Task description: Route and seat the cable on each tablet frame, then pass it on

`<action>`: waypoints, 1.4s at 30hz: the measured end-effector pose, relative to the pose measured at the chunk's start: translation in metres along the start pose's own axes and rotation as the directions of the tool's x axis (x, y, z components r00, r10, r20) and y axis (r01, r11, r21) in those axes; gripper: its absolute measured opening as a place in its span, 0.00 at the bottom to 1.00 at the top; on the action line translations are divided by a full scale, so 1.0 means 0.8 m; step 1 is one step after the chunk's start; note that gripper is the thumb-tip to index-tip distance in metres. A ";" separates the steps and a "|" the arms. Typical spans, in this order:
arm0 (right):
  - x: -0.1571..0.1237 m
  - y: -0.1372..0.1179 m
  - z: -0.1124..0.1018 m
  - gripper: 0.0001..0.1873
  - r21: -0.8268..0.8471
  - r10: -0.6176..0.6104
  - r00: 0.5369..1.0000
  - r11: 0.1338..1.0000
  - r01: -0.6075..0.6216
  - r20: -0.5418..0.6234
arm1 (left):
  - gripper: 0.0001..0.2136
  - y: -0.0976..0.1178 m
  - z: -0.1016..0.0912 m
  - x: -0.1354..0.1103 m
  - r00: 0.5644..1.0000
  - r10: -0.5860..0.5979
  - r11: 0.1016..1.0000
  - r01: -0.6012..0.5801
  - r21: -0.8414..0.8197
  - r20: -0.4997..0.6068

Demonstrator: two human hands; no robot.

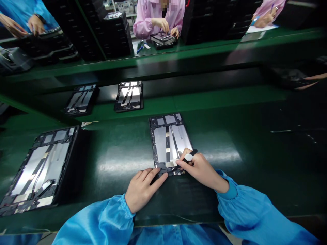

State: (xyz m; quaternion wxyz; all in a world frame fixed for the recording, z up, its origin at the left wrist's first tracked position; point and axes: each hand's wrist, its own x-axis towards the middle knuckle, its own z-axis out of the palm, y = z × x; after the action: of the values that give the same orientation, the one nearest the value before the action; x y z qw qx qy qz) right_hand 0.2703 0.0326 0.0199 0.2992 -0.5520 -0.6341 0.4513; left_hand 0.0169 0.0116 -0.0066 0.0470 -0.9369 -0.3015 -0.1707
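Note:
A black tablet housing [169,139] lies flat on the green bench mat [224,183], its inside facing up, with silver panels and dark strips. My left hand [144,189] rests on the housing's near edge, its fingers lying across the corner. My right hand [200,170] holds black tweezers [186,160] with a white grip patch. Their tip reaches into the housing's lower end, and the fingers hide part of that end.
A similar large housing [38,170] lies at the left, and two more [129,96] [81,99] sit farther along. Beyond a raised shelf [163,56] are stacks of black housings [117,34]. Across it, a person in a pink sleeve [144,25] handles a device [163,38].

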 end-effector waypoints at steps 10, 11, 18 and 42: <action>0.000 0.007 0.000 0.12 0.027 -0.017 0.998 0.999 0.019 -0.055 | 0.18 0.000 0.002 0.012 0.996 -0.037 0.989 0.048 -0.137 0.081; -0.001 0.009 0.000 0.12 0.049 -0.015 0.998 0.999 0.018 -0.062 | 0.17 -0.004 0.002 0.009 0.998 -0.021 0.983 0.030 -0.183 0.055; -0.012 0.021 0.010 0.11 0.161 -0.101 0.919 0.972 0.173 -0.382 | 0.10 -0.014 0.008 0.027 0.995 0.066 0.986 -0.077 -0.151 -0.075; 0.024 0.037 0.031 0.14 0.160 -0.272 0.919 0.932 0.325 -0.286 | 0.16 -0.385 -0.027 0.167 0.212 -0.975 0.219 0.969 -0.112 -0.073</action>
State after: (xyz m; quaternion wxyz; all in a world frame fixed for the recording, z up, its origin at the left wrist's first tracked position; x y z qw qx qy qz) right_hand 0.2574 0.0448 -0.0196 0.5002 -0.4688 -0.6169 0.3867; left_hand -0.0663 0.3314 0.0556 -0.0702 -0.5307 -0.8133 -0.2280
